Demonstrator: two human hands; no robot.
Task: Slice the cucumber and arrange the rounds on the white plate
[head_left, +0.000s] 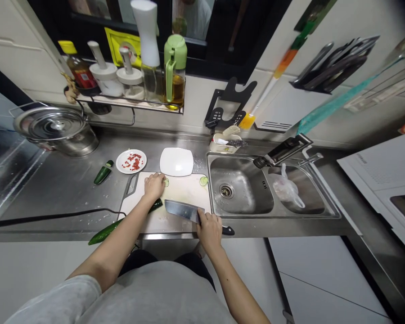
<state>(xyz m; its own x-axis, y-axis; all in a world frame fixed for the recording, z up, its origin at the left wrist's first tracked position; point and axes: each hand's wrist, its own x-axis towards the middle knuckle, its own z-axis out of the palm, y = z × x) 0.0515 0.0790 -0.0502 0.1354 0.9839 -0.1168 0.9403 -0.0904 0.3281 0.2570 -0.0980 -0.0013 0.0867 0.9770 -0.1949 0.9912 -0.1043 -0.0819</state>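
Observation:
A white cutting board [185,191] lies on the steel counter in front of me. My right hand [209,229] is closed round the handle of a cleaver [182,210], whose blade rests flat over the board. My left hand [154,185] is curled over a small pale green cucumber piece [166,182] at the board's far edge. A long cucumber [121,223] lies under my left forearm, half off the board. One cucumber slice [204,181] sits at the board's right corner.
Behind the board stand an empty white square plate [176,161] and a small plate of chopped red chilli [131,161]. A cucumber end [103,173] lies left. A lidded steel pot [56,129], a bottle rack [131,96] and a double sink [243,191] surround the spot.

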